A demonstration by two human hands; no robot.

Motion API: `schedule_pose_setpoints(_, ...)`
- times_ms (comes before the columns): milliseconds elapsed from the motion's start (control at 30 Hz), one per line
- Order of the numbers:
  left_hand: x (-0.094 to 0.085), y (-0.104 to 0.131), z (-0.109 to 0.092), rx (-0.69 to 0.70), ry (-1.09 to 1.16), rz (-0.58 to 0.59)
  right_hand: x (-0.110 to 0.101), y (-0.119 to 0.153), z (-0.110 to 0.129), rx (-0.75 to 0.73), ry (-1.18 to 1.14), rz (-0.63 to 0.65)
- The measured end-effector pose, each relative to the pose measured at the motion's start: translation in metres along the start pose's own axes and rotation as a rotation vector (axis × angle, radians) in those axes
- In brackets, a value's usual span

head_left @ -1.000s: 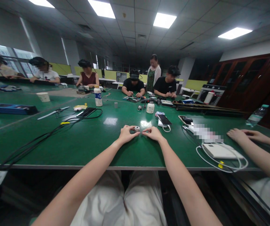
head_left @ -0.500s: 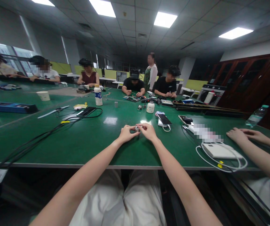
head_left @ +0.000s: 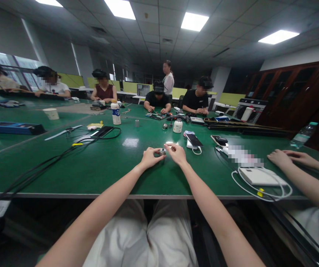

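Note:
A small silvery metal cylinder (head_left: 162, 152) with a dark piece on top stands upright at the table, in front of me. My left hand (head_left: 150, 158) grips it from the left between thumb and fingers. Just right of the cylinder, my right hand (head_left: 176, 153) hovers with bent fingers, a little apart from it. Its thumb and forefinger look slightly parted, and I see nothing between them. Farther off, a similar grey cylinder (head_left: 137, 123) stands alone on the green table (head_left: 106, 174).
A white jar (head_left: 177, 126), small metal parts (head_left: 165, 126) and a phone (head_left: 194, 139) lie beyond my hands. Black cables (head_left: 50, 159) run at left. At right are a white box (head_left: 261, 177) with a cable and another person's hands (head_left: 284, 158). Several people sit opposite.
My right hand has come off the cylinder's top and moved slightly right, uncovering the dark piece. My left hand keeps its hold. The standing person in the background has moved left.

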State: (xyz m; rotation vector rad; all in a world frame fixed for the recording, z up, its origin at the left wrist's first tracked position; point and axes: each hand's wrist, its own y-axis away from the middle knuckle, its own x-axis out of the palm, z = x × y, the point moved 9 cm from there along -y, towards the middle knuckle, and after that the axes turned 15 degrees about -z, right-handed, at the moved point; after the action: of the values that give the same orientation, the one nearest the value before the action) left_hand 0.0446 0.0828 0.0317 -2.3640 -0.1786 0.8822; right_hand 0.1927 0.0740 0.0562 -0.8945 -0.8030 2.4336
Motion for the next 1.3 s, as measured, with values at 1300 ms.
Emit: schedule_pose_setpoints(1300,0.001,-0.001,-0.001,0.059,0.049,0.010,0.012,-0.003,0.002,-0.118,-0.005,0.040)
